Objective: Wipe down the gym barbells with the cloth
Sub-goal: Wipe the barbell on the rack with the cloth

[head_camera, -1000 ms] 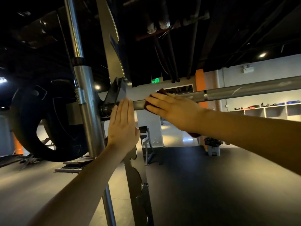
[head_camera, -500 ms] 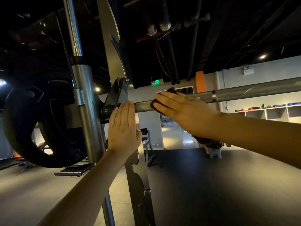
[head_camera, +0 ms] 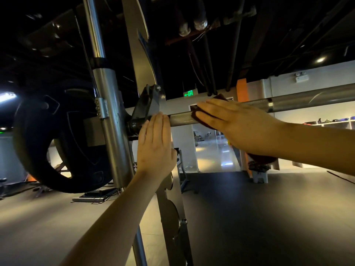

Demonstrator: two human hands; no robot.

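A long grey steel barbell (head_camera: 299,101) is lying across the picture, resting in the tall silver metal rack upright (head_camera: 111,120) on the left side. A big black round weight plate (head_camera: 57,143) is sitting on the end of the barbell, behind the upright.

The right hand (head_camera: 238,121) is pressing a dark red cloth (head_camera: 196,115) against the shaft of the barbell. The fingers (head_camera: 209,108) are lying flat and together over the cloth, pointing to the left, not curled into a fist; whether the thumb is closing under the bar, I cannot tell. A small part of the cloth is showing above the hand and another part is hanging below the wrist.

The left hand (head_camera: 155,148) is standing upright with open palm, just beside the black collar (head_camera: 136,125) where the bar is meeting the rack. Its fingers are straight and close together, and the tips are touching or almost touching the bar; it is not gripping anything. A short bare piece of the bar is lying between the two hands.

Behind, a green exit sign (head_camera: 189,93) is glowing under the dark ceiling, and the dark rubber floor (head_camera: 269,217) is spreading below.
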